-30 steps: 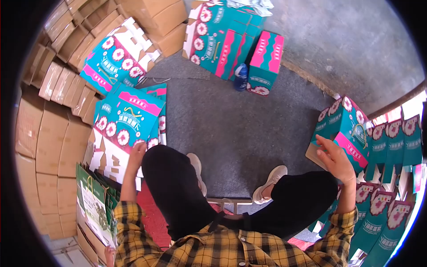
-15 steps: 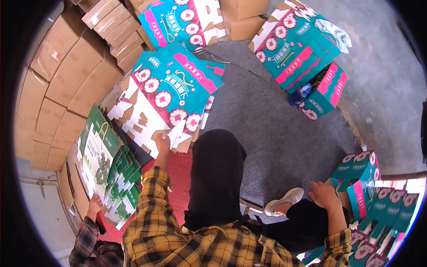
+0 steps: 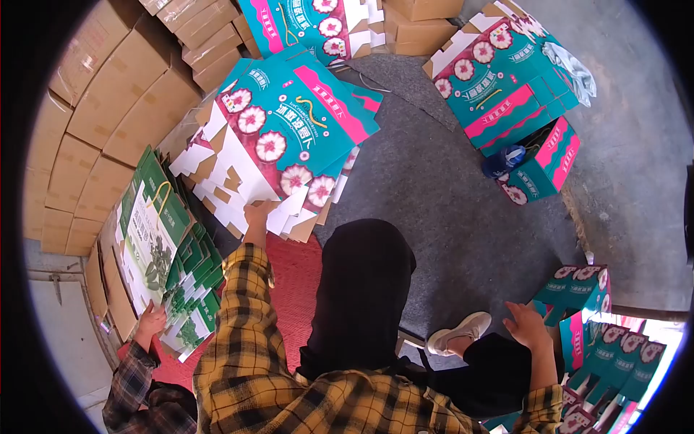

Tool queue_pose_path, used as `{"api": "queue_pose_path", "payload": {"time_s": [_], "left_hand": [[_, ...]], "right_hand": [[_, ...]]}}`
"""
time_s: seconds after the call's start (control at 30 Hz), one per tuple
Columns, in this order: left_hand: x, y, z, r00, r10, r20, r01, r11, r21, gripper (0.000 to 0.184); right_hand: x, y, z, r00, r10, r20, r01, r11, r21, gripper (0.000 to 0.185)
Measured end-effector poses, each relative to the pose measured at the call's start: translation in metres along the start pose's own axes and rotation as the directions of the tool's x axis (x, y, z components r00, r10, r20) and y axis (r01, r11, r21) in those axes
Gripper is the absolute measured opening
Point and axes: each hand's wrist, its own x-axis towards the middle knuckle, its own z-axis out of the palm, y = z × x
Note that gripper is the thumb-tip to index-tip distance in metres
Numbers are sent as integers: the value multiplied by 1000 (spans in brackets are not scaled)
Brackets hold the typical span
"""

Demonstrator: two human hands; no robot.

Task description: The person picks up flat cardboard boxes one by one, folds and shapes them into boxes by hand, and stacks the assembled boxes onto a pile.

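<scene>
Head view, left hand (image 3: 259, 212): curled at the lower edge of the nearest stack, touching the white flaps; cannot tell whether clamped on cardboard or merely resting there.
Right hand (image 3: 528, 325): fingers apart, apparently holding nothing, above the knee; just beside the folded teal carton, cannot tell whether touching.
Flat teal cartons (image 3: 296, 123): piled unevenly at the left edge of the dark floor (image 3: 448, 246), printed faces up, white flaps towards the left hand.
Folded teal carton (image 3: 578, 289): at the lower right edge of the floor, above a row of teal boxes (image 3: 614, 354).
Farther flat piles: one at the upper left edge (image 3: 307, 25), another towards the upper right corner (image 3: 499, 87), with crumpled pale material (image 3: 569, 69) on top.
Blue bottle (image 3: 504, 161): near the upper right corner, against a pink-topped box (image 3: 542, 172).
Green bags (image 3: 155, 231): stacked left of the red mat (image 3: 293, 289), touched at the lower edge by a co-worker's hand (image 3: 150, 322).
Brown boxes (image 3: 116, 108): stacked high beyond the left edge of the floor.
</scene>
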Motion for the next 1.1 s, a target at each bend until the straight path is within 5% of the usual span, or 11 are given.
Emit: {"api": "queue_pose_path", "payload": {"time_s": [0.1,0.17,0.2,0.27,0.4,0.57,0.73,0.87,0.93,1.03,1.1], "left_hand": [[30,-17,-1,984,-50,-169,92,964,249,66],[41,-26,0,996,-62,65,76,970,-231,58],[44,-30,0,996,-58,66,72,970,-230,58],[-5,15,-4,929,-10,369,209,839,-503,45],[-61,92,4,806,188,561,169,836,-523,34],[-153,221,24,692,401,601,-197,905,-377,36],[-283,303,17,539,546,641,-158,813,-560,35],[-377,290,2,340,475,812,-138,879,-456,27],[-421,258,10,215,358,909,-123,933,-339,27],[-467,193,41,48,202,978,-144,971,-193,27],[-488,154,56,-30,162,986,-293,942,-164,28]], "right_hand": [[2,-2,3,1000,30,10,-30,999,21,45],[2,-3,4,999,31,13,-32,999,22,45],[2,-2,6,999,33,10,-33,999,26,44],[1,0,8,999,38,7,-38,999,35,44],[1,3,12,1000,-3,-24,4,1000,23,43],[-1,-4,0,993,-48,-104,53,997,48,40],[-9,-14,-25,963,-65,-261,112,980,167,36],[-10,-24,-43,846,54,-530,295,781,551,35],[-6,-19,-42,902,169,-397,311,383,870,43],[-11,-21,-42,926,87,-368,335,266,904,58],[-10,-30,-34,941,-135,-312,338,285,897,76]]}}
